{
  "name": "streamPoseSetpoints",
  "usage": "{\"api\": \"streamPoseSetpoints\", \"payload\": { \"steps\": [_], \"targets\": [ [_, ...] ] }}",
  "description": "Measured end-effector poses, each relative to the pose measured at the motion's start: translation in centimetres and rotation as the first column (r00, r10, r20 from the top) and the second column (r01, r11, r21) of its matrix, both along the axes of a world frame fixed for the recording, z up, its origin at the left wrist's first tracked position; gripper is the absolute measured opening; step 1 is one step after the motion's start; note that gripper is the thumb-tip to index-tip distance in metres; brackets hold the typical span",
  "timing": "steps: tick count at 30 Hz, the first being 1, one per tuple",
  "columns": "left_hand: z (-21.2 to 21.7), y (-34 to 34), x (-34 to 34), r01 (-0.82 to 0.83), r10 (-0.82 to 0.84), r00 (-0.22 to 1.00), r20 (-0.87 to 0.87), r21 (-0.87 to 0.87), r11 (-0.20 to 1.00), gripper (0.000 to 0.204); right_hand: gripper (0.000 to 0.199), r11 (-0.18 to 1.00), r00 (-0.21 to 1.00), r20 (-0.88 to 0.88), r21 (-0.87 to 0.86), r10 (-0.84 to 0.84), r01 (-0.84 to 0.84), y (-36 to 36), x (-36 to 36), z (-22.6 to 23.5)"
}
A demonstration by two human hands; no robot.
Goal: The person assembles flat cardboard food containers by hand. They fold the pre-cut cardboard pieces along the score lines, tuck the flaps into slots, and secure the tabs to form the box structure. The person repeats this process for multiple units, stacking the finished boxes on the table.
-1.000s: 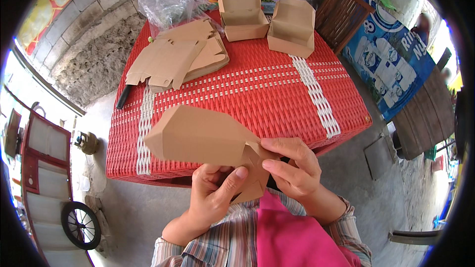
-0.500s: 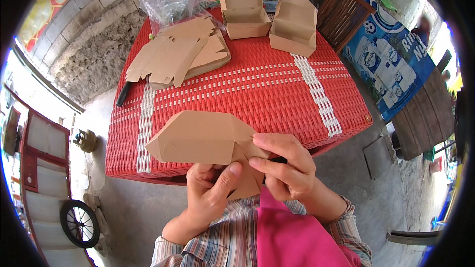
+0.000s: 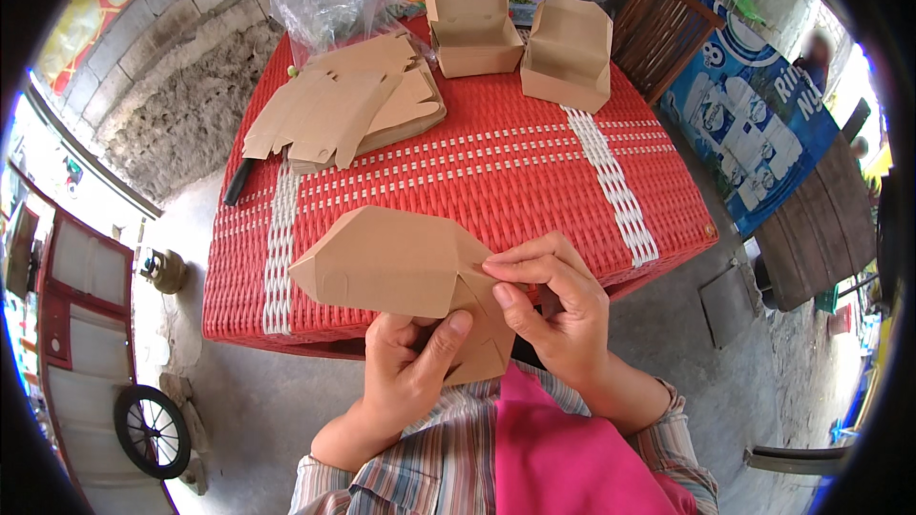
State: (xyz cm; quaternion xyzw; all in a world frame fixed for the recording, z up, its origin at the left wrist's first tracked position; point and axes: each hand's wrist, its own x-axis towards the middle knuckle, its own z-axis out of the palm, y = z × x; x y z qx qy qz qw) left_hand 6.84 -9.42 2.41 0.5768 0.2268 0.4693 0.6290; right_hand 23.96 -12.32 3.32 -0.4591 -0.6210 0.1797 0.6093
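Note:
A partly folded brown cardboard food box (image 3: 386,262) is held up in front of me, over the near edge of the red table. My left hand (image 3: 410,362) grips its lower part, the thumb lying on the front and the fingers mostly hidden behind. At the box's right corner, my right hand (image 3: 563,310) has its fingertips on a folded flap, with the thumb bent against the side panel beside it. A cut tab shows on the lower panel, and creases run along the box's edges.
Flat unfolded boxes (image 3: 334,100) lie stacked at the table's far left, beside a clear plastic bag (image 3: 329,5) and a black handle (image 3: 238,181). Two folded boxes, one open box (image 3: 477,59) and another (image 3: 563,81), stand at the back of the woven red table (image 3: 458,172).
The box has tilted slightly and its front panel turned. My right thumb has moved off the flap's pinch down to the side panel, while my left hand keeps its hold.

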Motion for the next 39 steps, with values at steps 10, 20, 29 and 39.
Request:
{"api": "streamPoseSetpoints", "payload": {
  "steps": [10,20,29,39],
  "targets": [
    [-3.8,2.2,-1.0,0.139,0.283,0.823,-0.492,0.658,0.740,0.016,0.031,0.996,0.882,-0.465,-0.004,0.080,-0.092,2.2,0.9,-2.8],
    [2.3,1.3,-0.6,-0.096,0.257,0.871,0.420,-0.367,0.925,0.041,0.075,0.891,0.940,0.338,0.441,-0.054,-0.108,2.5,-0.1,-5.3],
    [2.1,-1.6,-0.7,0.009,0.007,0.949,0.315,-0.049,0.999,0.069,0.068,0.891,0.904,0.325,0.439,-0.278,0.116,0.8,-1.5,-2.7],
    [0.8,-0.5,-0.8,-0.224,0.222,0.945,0.239,-0.017,0.974,0.033,0.063,0.954,0.923,0.381,0.290,-0.048,-0.070,-0.3,-1.2,-0.7]
  ]
}}
